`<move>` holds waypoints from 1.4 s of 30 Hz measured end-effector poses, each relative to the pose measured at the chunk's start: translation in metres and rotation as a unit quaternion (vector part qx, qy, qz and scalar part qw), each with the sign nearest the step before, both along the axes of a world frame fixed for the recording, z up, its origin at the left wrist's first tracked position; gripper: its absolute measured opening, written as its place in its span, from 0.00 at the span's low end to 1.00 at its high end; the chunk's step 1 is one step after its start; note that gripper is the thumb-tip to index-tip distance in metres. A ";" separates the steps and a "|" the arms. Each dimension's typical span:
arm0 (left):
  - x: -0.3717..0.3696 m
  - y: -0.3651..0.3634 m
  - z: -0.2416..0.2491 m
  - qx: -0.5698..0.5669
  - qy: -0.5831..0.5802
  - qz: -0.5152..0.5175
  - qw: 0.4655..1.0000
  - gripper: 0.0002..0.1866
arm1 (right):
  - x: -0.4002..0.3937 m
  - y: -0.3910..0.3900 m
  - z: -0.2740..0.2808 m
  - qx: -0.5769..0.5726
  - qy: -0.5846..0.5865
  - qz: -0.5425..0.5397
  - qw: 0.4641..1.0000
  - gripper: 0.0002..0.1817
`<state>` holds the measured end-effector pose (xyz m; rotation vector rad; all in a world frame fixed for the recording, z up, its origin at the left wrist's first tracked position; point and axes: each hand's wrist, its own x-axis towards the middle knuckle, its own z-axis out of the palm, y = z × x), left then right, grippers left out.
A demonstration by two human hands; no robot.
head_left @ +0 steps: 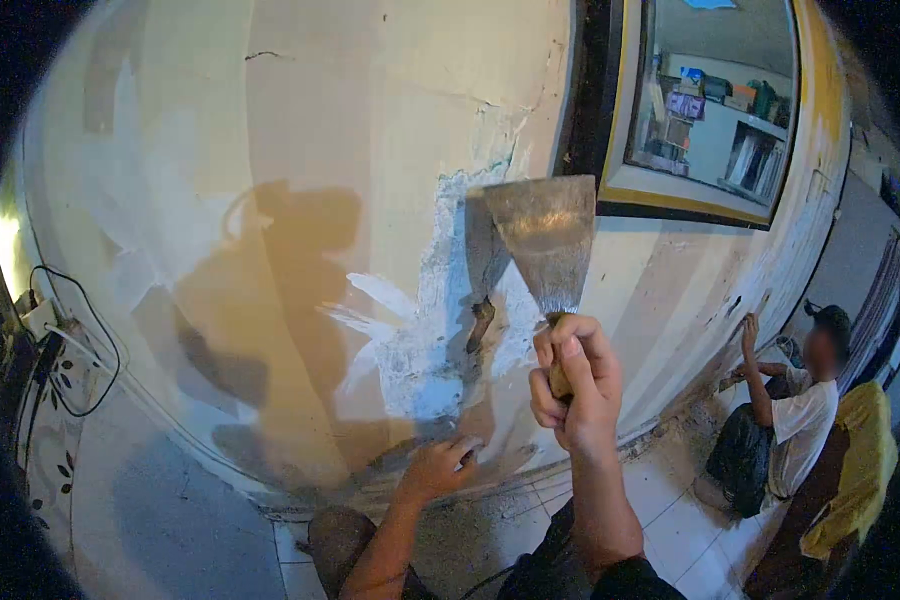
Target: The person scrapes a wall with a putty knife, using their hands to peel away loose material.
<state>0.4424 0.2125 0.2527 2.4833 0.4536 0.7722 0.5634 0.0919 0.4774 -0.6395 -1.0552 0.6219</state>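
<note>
My right hand (578, 385) grips the handle of a wide metal scraper (550, 235), its blade pointing up in front of the wall (310, 130). Behind and below the blade lies a rough patch of bare, whitish plaster (420, 350) with a dark crack in it. Low down, close to the wall's foot, is my left hand (440, 468), with its fingers curled; whatever is between them is too small to make out.
A framed mirror (715, 110) hangs at the upper right. A person (800, 420) crouches by the wall at the right, near a yellow cloth (860, 460). Cables and a power adapter (40, 318) are at the left. Debris lies along the floor tiles (660, 490).
</note>
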 end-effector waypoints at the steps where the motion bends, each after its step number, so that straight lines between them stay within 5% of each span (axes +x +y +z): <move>1: 0.000 -0.001 0.000 0.000 0.002 -0.002 1.000 0.17 | 0.002 -0.006 -0.005 0.000 0.002 -0.002 1.000 0.08; 7: -0.003 -0.009 0.010 -0.017 -0.001 -0.024 1.000 0.18 | 0.016 -0.049 -0.056 -0.185 -0.166 -0.081 0.965 0.08; 11: 0.002 -0.004 -0.010 -0.026 0.008 -0.002 1.000 0.20 | 0.028 -0.066 -0.081 -0.184 -0.206 -0.106 0.955 0.09; 13: 0.002 -0.004 -0.012 -0.030 0.002 -0.018 0.999 0.22 | 0.023 -0.075 -0.063 -0.185 -0.125 -0.085 0.971 0.10; 18: 0.006 -0.011 0.010 -0.101 0.159 0.002 0.982 0.20 | 0.008 -0.065 -0.033 -0.061 -0.047 -0.040 0.996 0.12; 21: 0.009 -0.002 -0.020 0.015 0.018 -0.017 1.000 0.23 | 0.003 -0.045 -0.028 -0.080 -0.102 -0.064 0.990 0.11; 27: 0.002 -0.005 0.008 -0.081 0.129 -0.015 0.988 0.22 | -0.007 0.001 -0.016 -0.057 -0.058 -0.116 0.990 0.10; 31: 0.005 -0.005 -0.002 -0.094 0.077 -0.044 0.992 0.19 | -0.012 0.030 0.018 -0.046 -0.105 -0.124 0.986 0.09; 33: 0.010 -0.002 -0.009 0.000 -0.052 -0.053 0.997 0.17 | -0.017 0.033 0.028 -0.012 -0.100 -0.133 0.986 0.08; 36: 0.005 -0.003 -0.007 0.047 -0.023 -0.019 0.998 0.16 | -0.021 0.031 0.031 0.061 -0.146 -0.159 0.974 0.09; 42: -0.001 -0.010 0.016 -0.017 0.018 -0.056 0.998 0.16 | -0.014 0.010 -0.005 -0.028 -0.121 -0.196 0.973 0.08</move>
